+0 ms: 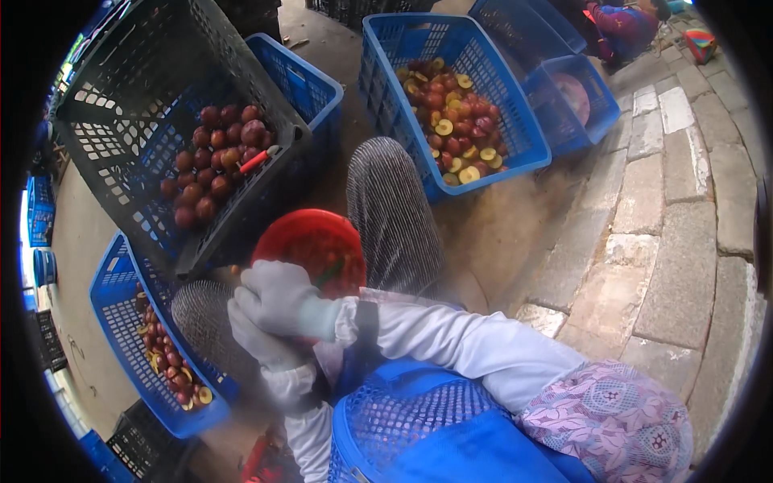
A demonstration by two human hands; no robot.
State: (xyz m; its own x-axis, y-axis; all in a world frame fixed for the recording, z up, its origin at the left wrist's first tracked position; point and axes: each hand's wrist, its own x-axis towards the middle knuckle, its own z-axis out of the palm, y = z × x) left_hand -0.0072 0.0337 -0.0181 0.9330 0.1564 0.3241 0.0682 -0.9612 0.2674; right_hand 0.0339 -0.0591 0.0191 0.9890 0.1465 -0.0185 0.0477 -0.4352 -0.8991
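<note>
Both my hands wear grey-white gloves and are pressed together between my knees, at the near left edge of a red bowl (308, 217). My right hand (283, 298) lies over my left hand (256, 336), and the fingers of both are closed. Whatever they grip is hidden. Reddish contents and a green strip show inside the bowl, too blurred to name. Just ahead, a tilted black crate (278, 88) holds whole dark red plums (211, 161). A red-handled tool (258, 160) lies at the plums' right side; its working end is unclear.
A blue crate (527, 121) at the far right holds plum halves (459, 113) with yellow flesh. Another blue crate (113, 298) with cut plums stands at my left. Stone paving (636, 241) runs along the right. Farther off, a person (628, 28) crouches near blue bins (592, 133).
</note>
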